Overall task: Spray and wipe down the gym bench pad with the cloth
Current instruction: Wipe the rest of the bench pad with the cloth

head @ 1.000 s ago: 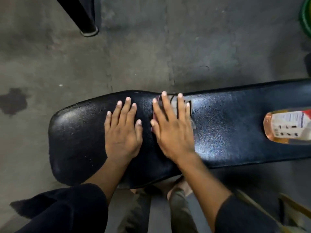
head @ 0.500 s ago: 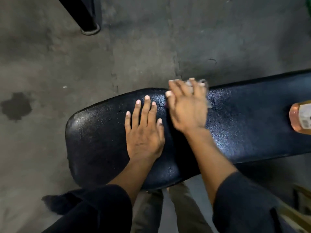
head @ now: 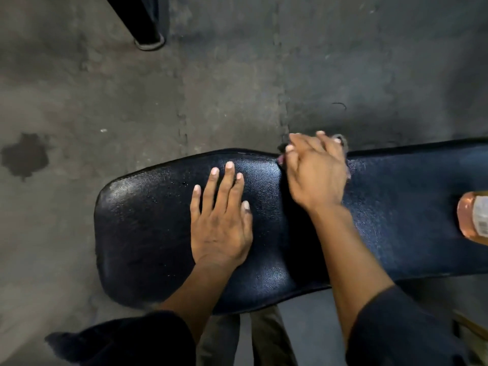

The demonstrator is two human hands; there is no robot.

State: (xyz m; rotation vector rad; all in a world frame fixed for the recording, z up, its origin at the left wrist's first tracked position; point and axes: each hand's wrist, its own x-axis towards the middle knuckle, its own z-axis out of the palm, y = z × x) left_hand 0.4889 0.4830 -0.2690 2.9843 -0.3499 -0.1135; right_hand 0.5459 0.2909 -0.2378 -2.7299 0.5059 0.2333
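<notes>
A black gym bench pad (head: pixel 148 228) runs from lower left to the right edge, its surface shiny and damp. My left hand (head: pixel 220 220) lies flat on the pad with its fingers spread, holding nothing. My right hand (head: pixel 314 170) presses a small grey cloth (head: pixel 342 140) against the pad's far edge; only scraps of the cloth show past the fingers. A bottle of orange liquid (head: pixel 472 217) with a white label lies on the pad at the right edge.
Grey concrete floor (head: pixel 237 88) surrounds the bench, with a dark wet stain (head: pixel 25 154) at the left. A black equipment leg (head: pixel 145 22) stands at the top left. My trouser legs (head: pixel 245 339) show below the pad.
My right hand has slid the cloth away from me, from the pad's middle to its far edge. The left hand has stayed flat. The view has shifted, so the bench sits further right.
</notes>
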